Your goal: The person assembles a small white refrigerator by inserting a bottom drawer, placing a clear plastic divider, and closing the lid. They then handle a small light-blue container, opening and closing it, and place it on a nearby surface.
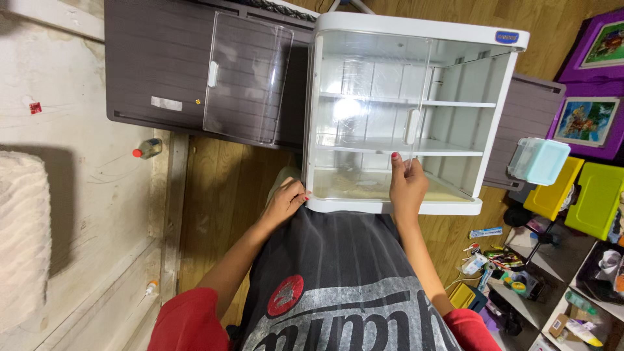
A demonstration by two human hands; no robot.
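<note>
Against our lap, the white cabinet [396, 207] lies steadied by our left hand [284, 203], seemingly curled on its corner; our right hand [407, 185] pinches the clear door [374, 97] by its edge.

Cabinet [416, 117] interior: three shelf bays, all bare, reachable from the right half only. The right clear door [374, 97] is swung partway across the left half of the opening; right hand [407, 188] pinches its near edge. Left clear door [246, 78] swung fully out left, lying over the dark panel [156, 65], out of the way. Left hand [286, 201] rests at the near-left cabinet corner. Wood floor strip to the left is open. Right side crowded: pale blue box [539, 160], yellow and green bins [572, 192], small clutter near.
</note>
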